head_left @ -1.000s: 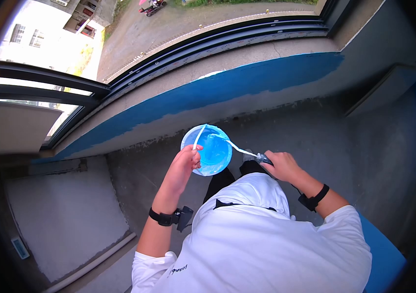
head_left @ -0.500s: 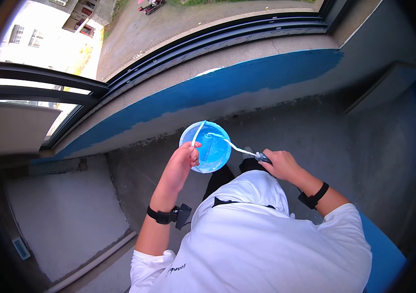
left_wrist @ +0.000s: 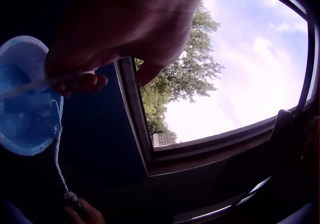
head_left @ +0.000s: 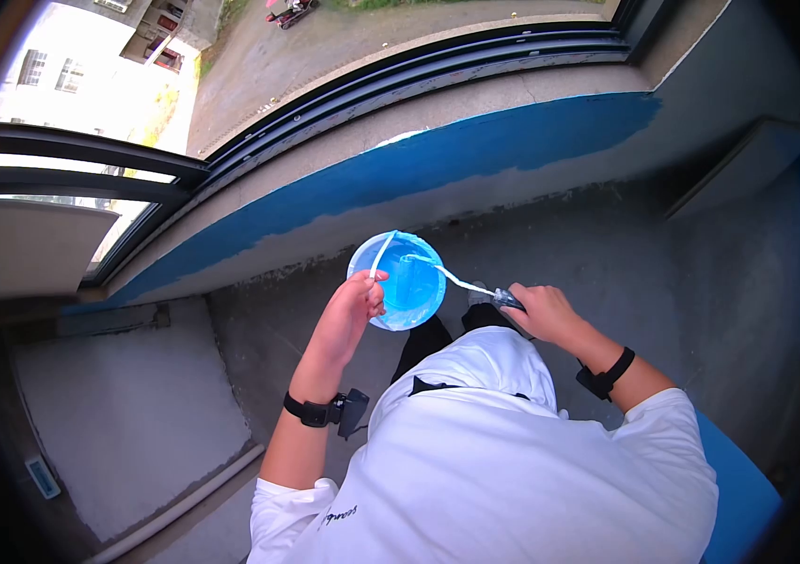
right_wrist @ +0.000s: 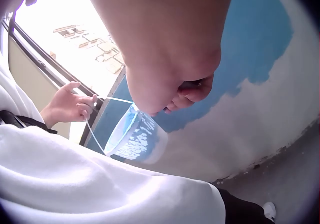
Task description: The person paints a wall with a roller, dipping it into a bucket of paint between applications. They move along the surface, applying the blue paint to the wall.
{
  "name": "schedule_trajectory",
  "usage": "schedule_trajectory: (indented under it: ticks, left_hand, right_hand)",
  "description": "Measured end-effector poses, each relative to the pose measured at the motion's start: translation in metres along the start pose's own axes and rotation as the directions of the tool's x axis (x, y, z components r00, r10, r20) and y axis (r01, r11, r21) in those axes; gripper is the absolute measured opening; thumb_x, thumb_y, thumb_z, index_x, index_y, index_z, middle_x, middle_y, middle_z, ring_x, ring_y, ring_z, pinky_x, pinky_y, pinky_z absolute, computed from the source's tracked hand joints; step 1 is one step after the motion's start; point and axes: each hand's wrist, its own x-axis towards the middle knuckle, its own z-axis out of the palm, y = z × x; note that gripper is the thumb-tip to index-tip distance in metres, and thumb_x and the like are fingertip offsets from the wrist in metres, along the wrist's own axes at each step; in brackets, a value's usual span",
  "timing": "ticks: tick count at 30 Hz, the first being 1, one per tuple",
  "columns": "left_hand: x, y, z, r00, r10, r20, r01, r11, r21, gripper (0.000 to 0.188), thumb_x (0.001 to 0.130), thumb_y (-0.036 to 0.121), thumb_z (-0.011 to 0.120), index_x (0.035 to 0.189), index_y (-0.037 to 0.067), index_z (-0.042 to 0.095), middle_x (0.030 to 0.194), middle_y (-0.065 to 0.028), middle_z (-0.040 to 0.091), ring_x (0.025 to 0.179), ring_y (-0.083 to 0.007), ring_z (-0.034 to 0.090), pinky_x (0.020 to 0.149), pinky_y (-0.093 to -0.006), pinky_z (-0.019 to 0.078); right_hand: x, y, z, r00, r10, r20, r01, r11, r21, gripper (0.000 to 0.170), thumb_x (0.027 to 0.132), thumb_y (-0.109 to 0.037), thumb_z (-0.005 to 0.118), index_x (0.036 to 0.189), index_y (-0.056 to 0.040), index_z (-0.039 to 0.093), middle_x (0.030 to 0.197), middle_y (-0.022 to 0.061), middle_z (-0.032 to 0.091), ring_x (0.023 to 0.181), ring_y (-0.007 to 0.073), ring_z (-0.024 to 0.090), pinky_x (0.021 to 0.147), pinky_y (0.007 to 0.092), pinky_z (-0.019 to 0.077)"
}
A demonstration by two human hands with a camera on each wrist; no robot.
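Observation:
A white plastic bucket (right_wrist: 159,146) with blue paint inside and streaked down its side hangs from its thin white handle (head_left: 381,256). My left hand (head_left: 353,308) holds that handle with curled fingers at the bucket's left side. Inside the bucket, in the head view, lies the blue, paint-covered head of a paint roller (head_left: 406,276). Its white-coated frame (head_left: 461,284) passes over the rim to a dark grip (head_left: 510,301). That grip is in my right hand (head_left: 548,316), to the right of the bucket. In the right wrist view, the hand itself hides the grip.
A window frame (head_left: 419,83) and sill run along the wall ahead. Below the sill, a band of blue paint (head_left: 372,193) covers the upper wall over grey. A leaning panel (head_left: 738,167) stands at right. A pipe (head_left: 184,503) lies on the left floor.
The bucket and my left hand have risen slightly in the head view. The roller head has shifted a little within the bucket; both hands keep their holds.

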Motion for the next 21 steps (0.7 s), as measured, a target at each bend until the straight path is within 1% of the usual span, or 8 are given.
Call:
schedule_trajectory:
  ticks: [3, 7, 10, 13, 16, 18, 19, 21]
  left_hand:
    - [0.003, 0.003, 0.001, 1.0, 0.005, -0.01, -0.005, 1.0, -0.012, 0.024, 0.092, 0.023, 0.047, 0.105, 0.004, 0.053, 0.07, 0.0041, 0.043, 0.067, -0.0073, 0.041, 0.07, -0.0248, 0.0353]
    - [0.006, 0.003, 0.0, 1.0, 0.001, 0.012, -0.001, 1.0, -0.004, 0.024, 0.092, 0.024, 0.047, 0.104, 0.004, 0.053, 0.07, 0.0039, 0.043, 0.067, -0.0076, 0.041, 0.07, -0.0251, 0.0354]
    - [0.007, 0.006, 0.007, 1.0, -0.008, -0.006, 0.008, 1.0, -0.001, 0.024, 0.092, 0.025, 0.047, 0.103, 0.005, 0.053, 0.07, 0.0039, 0.043, 0.067, -0.0076, 0.042, 0.07, -0.0252, 0.0352]
    - [0.013, 0.003, 0.005, 1.0, -0.022, 0.013, 0.022, 1.0, -0.006, 0.023, 0.092, 0.025, 0.048, 0.102, 0.006, 0.053, 0.07, 0.0038, 0.044, 0.068, -0.0079, 0.042, 0.071, -0.0254, 0.0353]
    - [0.015, 0.004, 0.008, 0.999, -0.04, 0.005, 0.04, 0.999, -0.028, 0.022, 0.092, 0.026, 0.048, 0.101, 0.006, 0.053, 0.07, 0.0039, 0.044, 0.068, -0.0078, 0.042, 0.071, -0.0255, 0.0352]
    - [0.02, 0.004, 0.009, 0.999, -0.043, 0.016, 0.044, 0.999, -0.029, 0.022, 0.092, 0.026, 0.048, 0.101, 0.006, 0.053, 0.07, 0.0039, 0.045, 0.068, -0.0081, 0.042, 0.071, -0.0257, 0.0353]
    - [0.022, 0.004, 0.008, 0.999, -0.044, 0.022, 0.045, 0.999, -0.03, 0.022, 0.091, 0.026, 0.048, 0.101, 0.006, 0.053, 0.07, 0.0038, 0.045, 0.068, -0.0084, 0.043, 0.072, -0.0258, 0.0353]
    - [0.026, 0.006, 0.013, 0.998, -0.05, 0.025, 0.051, 0.999, -0.017, 0.022, 0.091, 0.027, 0.049, 0.101, 0.006, 0.053, 0.07, 0.0038, 0.045, 0.068, -0.0082, 0.043, 0.072, -0.0258, 0.0354]
  right_hand:
    - [-0.003, -0.001, -0.001, 0.999, -0.011, -0.038, 0.013, 0.998, 0.06, 0.024, 0.084, -0.028, 0.062, 0.089, -0.0049, 0.055, 0.073, 0.0177, 0.063, 0.068, 0.0389, 0.06, 0.061, 0.0462, 0.048]
    - [-0.003, -0.001, -0.006, 1.0, 0.02, -0.006, -0.02, 0.999, 0.033, 0.024, 0.085, -0.027, 0.062, 0.089, -0.0049, 0.056, 0.074, 0.0181, 0.064, 0.069, 0.039, 0.061, 0.062, 0.0458, 0.0484]
    - [-0.008, 0.0, 0.001, 0.999, 0.036, 0.002, -0.036, 0.996, 0.076, 0.024, 0.084, -0.027, 0.062, 0.089, -0.0048, 0.055, 0.074, 0.0181, 0.064, 0.069, 0.0391, 0.061, 0.062, 0.046, 0.0483]
    - [-0.004, 0.004, -0.003, 1.0, 0.021, 0.004, -0.021, 0.999, 0.043, 0.023, 0.084, -0.026, 0.063, 0.089, -0.0048, 0.055, 0.074, 0.0181, 0.063, 0.069, 0.0391, 0.061, 0.062, 0.0463, 0.0482]
    - [-0.013, 0.006, 0.0, 0.999, 0.035, -0.032, -0.032, 0.995, 0.095, 0.023, 0.084, -0.026, 0.062, 0.088, -0.005, 0.055, 0.073, 0.0179, 0.063, 0.068, 0.0391, 0.061, 0.061, 0.0463, 0.0482]
    - [-0.009, 0.01, -0.002, 0.999, 0.026, -0.043, -0.025, 0.999, 0.02, 0.022, 0.084, -0.026, 0.062, 0.088, -0.0053, 0.055, 0.072, 0.0175, 0.063, 0.067, 0.0391, 0.06, 0.06, 0.0462, 0.048]
    - [-0.009, 0.011, -0.003, 0.999, 0.025, -0.046, -0.024, 1.0, 0.02, 0.022, 0.084, -0.026, 0.062, 0.088, -0.0053, 0.055, 0.072, 0.0175, 0.063, 0.067, 0.0391, 0.06, 0.06, 0.0462, 0.048]
    - [-0.014, 0.014, -0.002, 0.997, 0.02, -0.079, -0.013, 0.996, 0.091, 0.022, 0.084, -0.026, 0.062, 0.087, -0.0055, 0.055, 0.071, 0.0173, 0.063, 0.067, 0.0391, 0.06, 0.059, 0.0461, 0.0476]
